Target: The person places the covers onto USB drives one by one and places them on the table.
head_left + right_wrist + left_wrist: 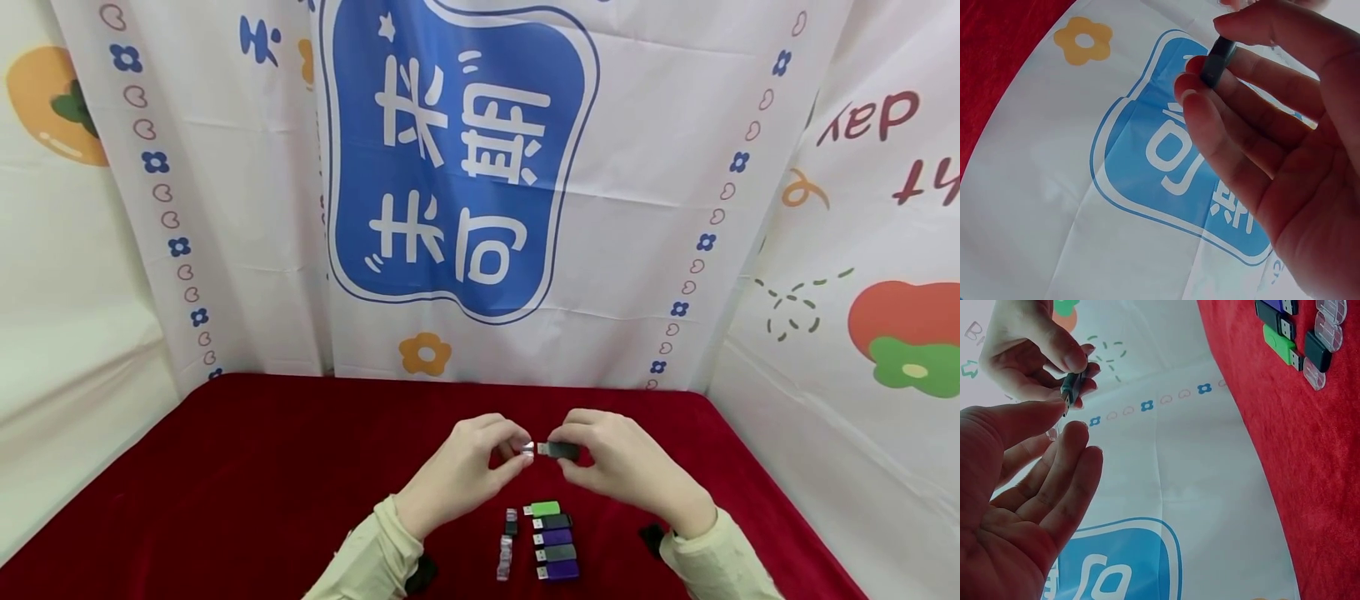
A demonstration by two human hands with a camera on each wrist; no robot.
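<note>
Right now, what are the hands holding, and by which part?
The right hand pinches a dark USB stick by its body, metal plug bare. The left hand pinches a small clear cap; exactly where is too small to tell.

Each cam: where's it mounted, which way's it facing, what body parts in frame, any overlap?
Head: worn on the head, looks forward and down at red cloth and backdrop; left hand, right hand and sleeves show.
Left wrist: worn there, looks across the left hand at the dark USB stick in the right hand; both hands show.
Right wrist: worn there, looks past the right hand at stick and backdrop; mainly the right hand shows.
Shared: head and left wrist both see the green USB stick.
</note>
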